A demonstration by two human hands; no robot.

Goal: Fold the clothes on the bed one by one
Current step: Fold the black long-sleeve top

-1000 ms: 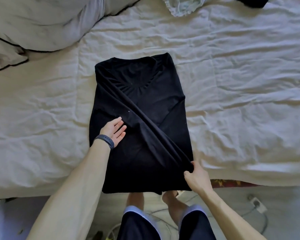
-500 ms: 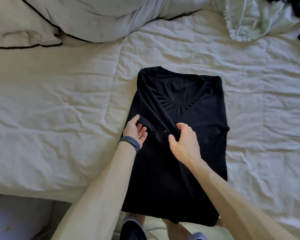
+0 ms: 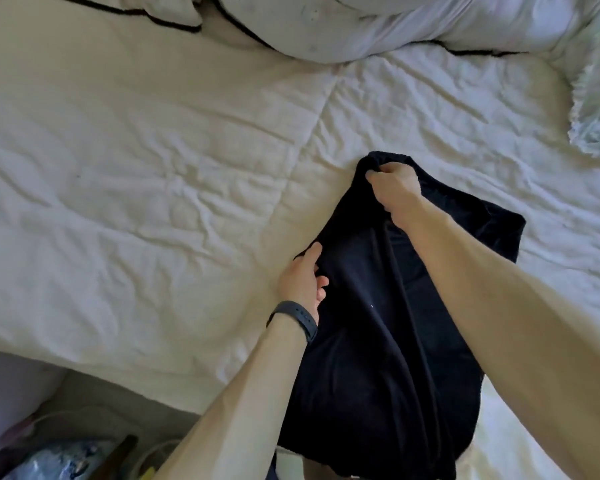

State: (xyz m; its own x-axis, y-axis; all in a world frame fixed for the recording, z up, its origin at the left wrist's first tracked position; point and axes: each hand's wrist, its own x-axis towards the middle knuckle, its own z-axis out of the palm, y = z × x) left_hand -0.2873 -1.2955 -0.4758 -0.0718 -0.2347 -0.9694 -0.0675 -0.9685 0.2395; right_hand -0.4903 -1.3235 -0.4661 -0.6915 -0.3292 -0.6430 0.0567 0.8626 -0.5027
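One black garment point(image 3: 378, 341) is counted on one bed point(image 3: 153, 168). One pale green frilled cloth point(image 3: 596, 109) is seen at the right edge. Two hands are counted: one left hand point(image 3: 303, 278) and one right hand point(image 3: 392, 188). One dark wristband point(image 3: 297, 318) is worn. Two white pillows are counted, a left pillow point(image 3: 160, 8) and a larger pillow point(image 3: 395, 26). The blurred clutter on the floor cannot be counted.
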